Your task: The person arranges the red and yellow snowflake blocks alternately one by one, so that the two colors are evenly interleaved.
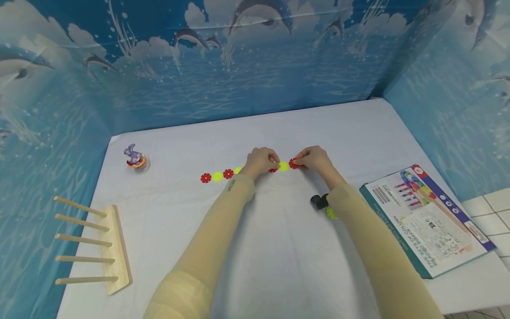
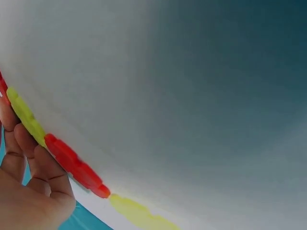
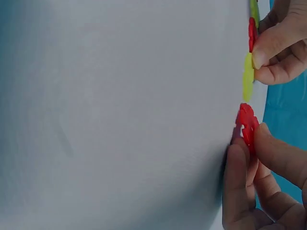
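Observation:
A row of notched, flower-shaped plastic discs, alternating red (image 1: pixel 205 178) and yellow (image 1: pixel 217 176), lies across the white table. My left hand (image 1: pixel 260 161) is over the row and pinches the yellow disc (image 1: pixel 283 166) at its edge, between thumb and fingertip. Part of the row is hidden beneath this hand. My right hand (image 1: pixel 315 160) holds a red disc (image 1: pixel 293 163) between thumb and fingers at the row's right end. In the right wrist view, this red disc (image 3: pixel 247 125) is tilted, its edge right by the yellow disc (image 3: pixel 247 77).
Another yellow disc (image 1: pixel 331 213) lies partly under my right sleeve, beside a black device (image 1: pixel 318 202). A printed box (image 1: pixel 428 219) lies at the right. At the left stand a wooden rack with pegs (image 1: pixel 115 248) and a small purple rabbit figure (image 1: pixel 135 157). A dolphin-print curtain (image 1: pixel 247 84) borders the table.

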`<action>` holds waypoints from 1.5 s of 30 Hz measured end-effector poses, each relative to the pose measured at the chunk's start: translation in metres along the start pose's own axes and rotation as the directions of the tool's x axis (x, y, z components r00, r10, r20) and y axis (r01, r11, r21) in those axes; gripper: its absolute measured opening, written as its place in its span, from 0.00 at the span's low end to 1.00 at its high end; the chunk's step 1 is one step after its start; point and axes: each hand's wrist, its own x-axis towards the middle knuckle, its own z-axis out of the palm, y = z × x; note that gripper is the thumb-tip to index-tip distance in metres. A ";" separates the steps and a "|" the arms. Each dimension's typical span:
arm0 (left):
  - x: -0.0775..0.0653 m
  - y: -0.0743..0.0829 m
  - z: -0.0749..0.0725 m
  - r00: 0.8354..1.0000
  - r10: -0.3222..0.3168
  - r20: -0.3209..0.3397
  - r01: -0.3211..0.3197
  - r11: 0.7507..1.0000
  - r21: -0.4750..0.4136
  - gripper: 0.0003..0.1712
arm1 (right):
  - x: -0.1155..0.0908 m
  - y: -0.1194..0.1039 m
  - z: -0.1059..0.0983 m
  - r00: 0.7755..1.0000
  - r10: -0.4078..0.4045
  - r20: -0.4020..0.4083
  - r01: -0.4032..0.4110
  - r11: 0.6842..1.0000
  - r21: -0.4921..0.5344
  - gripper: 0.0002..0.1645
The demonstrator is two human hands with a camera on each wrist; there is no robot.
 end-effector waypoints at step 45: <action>0.010 0.029 0.020 0.998 -0.034 -0.056 0.043 0.985 0.170 0.11 | 0.000 0.004 0.009 0.997 -0.029 -0.072 0.023 0.996 -0.084 0.10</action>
